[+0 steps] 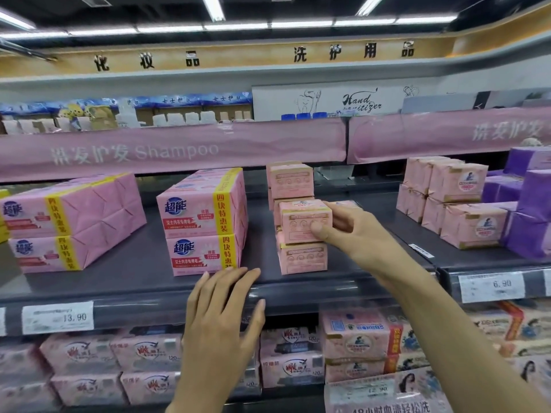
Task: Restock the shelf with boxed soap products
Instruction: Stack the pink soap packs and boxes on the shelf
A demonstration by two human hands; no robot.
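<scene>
- The right hand [348, 231] is reaching in from the right, and its grip is grasping the soap box [301, 217]. The thumb is pressing on the front face and the fingers are curling round the right end.
- The soap box is sitting on a lower box [302, 259] near the front of the shelf [143, 263], with a rear pile [290, 180] of similar boxes just behind.
- Deciding relation: the soap box is lying to the left of the right palm, with its long axis running side to side along the shelf's front edge. Squaring it over the lower box would probably call for a small nudge, not a lift.
- The left hand [222, 311] is resting flat on the shelf's front lip with its fingers straight and its grip released, holding nothing. It is lying below and left of the stack, so the right hand is the nearer one.
- Four-pack bundles [202, 222] are standing to the left, apart from the stack.
</scene>
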